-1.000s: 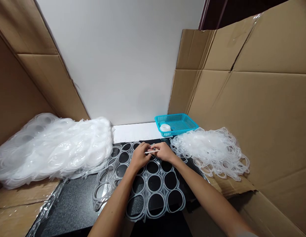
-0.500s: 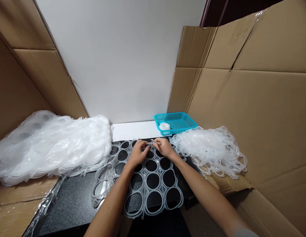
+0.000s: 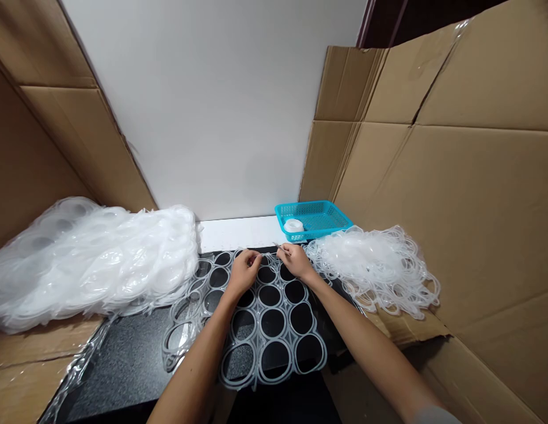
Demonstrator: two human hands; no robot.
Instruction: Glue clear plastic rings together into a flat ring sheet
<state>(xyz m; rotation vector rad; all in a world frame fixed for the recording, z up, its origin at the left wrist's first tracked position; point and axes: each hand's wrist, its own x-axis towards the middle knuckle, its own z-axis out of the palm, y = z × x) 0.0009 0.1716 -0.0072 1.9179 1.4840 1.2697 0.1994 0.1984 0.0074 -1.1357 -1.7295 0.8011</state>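
A translucent sheet of joined plastic rings (image 3: 274, 340) lies over the dark speckled table. At the sheet's far edge, my left hand (image 3: 246, 272) is closed with thumb and fingertips pinched on a clear plastic ring, partly hidden by the fingers. Close by on the right, my right hand (image 3: 296, 261) grips a thin, pointed, metallic-looking tool (image 3: 280, 248), its tip pointing up and left. Thin clear strands (image 3: 268, 255) show between the two hands. More looser rings (image 3: 179, 338) lie left of my left forearm.
A tall pile of whitish ring sheets (image 3: 124, 265) stands on the left. Loose clear ring scraps (image 3: 384, 265) are heaped at right. Behind my hands sits a turquoise basket (image 3: 322, 219) with a white round stack (image 3: 294, 226) in it. Cardboard walls (image 3: 468, 194) enclose both sides.
My left hand has turned and its fingers have drawn together into a tighter pinch. My right hand has risen slightly, and the tool tip has shifted up and right.
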